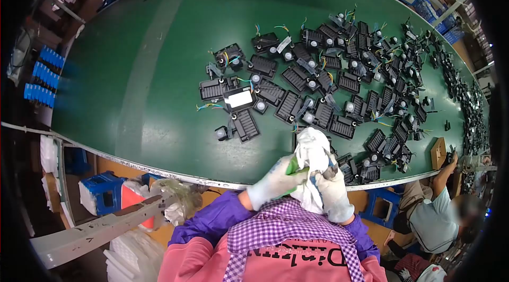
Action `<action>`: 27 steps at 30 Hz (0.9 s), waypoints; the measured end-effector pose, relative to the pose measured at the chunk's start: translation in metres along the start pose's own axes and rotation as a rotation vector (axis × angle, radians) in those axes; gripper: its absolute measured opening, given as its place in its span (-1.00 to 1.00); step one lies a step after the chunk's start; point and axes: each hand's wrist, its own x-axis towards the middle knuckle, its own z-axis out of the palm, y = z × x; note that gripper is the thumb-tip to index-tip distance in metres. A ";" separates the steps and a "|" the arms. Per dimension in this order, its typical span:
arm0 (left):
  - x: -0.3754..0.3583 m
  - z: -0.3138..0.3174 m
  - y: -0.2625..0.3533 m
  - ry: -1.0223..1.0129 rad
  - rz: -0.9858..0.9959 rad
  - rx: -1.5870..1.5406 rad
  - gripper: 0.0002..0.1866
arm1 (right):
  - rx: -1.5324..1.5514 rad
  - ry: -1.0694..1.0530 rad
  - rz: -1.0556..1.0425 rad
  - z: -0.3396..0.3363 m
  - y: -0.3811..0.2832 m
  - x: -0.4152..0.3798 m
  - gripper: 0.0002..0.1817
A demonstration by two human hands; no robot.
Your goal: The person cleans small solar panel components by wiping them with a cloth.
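Observation:
A bunched white cloth (312,149) is held up between my two gloved hands at the table's front edge. My left hand (278,181) is closed at the cloth's left side, and a green strip (292,166) shows by its fingers. On the other side, my right hand (334,189) is wrapped around the cloth, with a small dark part (332,169) showing at its fingertips; I cannot tell what that part is. Just beyond the hands lie black floodlight-like units with ribbed backs, round white sensors and coloured wires, among them a unit (245,125) and one with a white label (239,99).
More black units (395,86) spread across the right of the green table (122,70). A cardboard box (438,153) stands near the right edge, by a seated co-worker (435,221). Blue stools (101,192) and a metal beam (101,229) are below the front edge.

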 end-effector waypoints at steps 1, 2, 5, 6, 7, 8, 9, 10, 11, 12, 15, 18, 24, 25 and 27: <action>-0.010 0.010 0.035 0.070 -0.079 -0.118 -0.55 | -0.055 0.006 0.003 0.001 0.003 0.002 -0.45; -0.018 0.008 0.060 0.062 -0.196 0.027 -0.54 | -0.109 0.013 0.007 0.003 0.005 0.002 -0.47; -0.047 -0.019 0.058 0.231 -0.001 0.457 -0.50 | -0.062 0.135 -0.116 0.013 0.009 0.001 -0.53; -0.053 -0.055 0.038 0.546 0.020 0.538 -0.47 | -0.645 0.049 -0.492 0.002 0.008 -0.001 -0.49; -0.054 -0.091 0.023 0.762 0.089 0.684 -0.46 | -0.831 -0.057 -0.486 0.005 -0.005 -0.005 -0.53; -0.056 -0.128 0.008 0.994 0.129 0.823 -0.44 | -0.975 -0.153 -0.416 0.007 -0.003 -0.003 -0.60; -0.058 -0.152 0.002 1.126 0.210 1.030 -0.44 | -1.111 -0.255 -0.339 0.010 0.004 0.000 -0.68; -0.057 -0.169 0.001 1.127 0.124 0.908 -0.44 | -1.181 -0.342 -0.259 0.010 0.020 0.008 -0.72; -0.053 -0.182 -0.001 1.125 0.042 0.786 -0.45 | -1.189 -0.347 -0.286 0.006 0.049 0.020 -0.60; -0.047 -0.194 -0.008 1.076 0.101 0.405 -0.47 | -1.292 -0.349 -0.284 0.006 0.066 0.031 -0.60; -0.037 -0.215 -0.019 0.960 -0.045 0.791 -0.51 | -1.532 -0.220 -0.255 0.002 0.097 0.062 -0.68; -0.033 -0.218 -0.017 0.771 -0.148 0.786 -0.61 | -1.621 -0.122 -0.313 -0.011 0.111 0.075 -0.61; -0.038 -0.187 -0.054 0.599 -0.230 0.714 -0.59 | -1.646 0.034 -0.382 -0.024 0.124 0.089 -0.64; -0.039 -0.184 -0.065 0.598 -0.244 0.737 -0.56 | -1.656 0.060 -0.412 -0.029 0.122 0.094 -0.64; -0.042 -0.175 -0.082 0.598 -0.221 0.746 -0.47 | -1.364 0.148 -0.153 -0.043 0.122 0.113 -0.64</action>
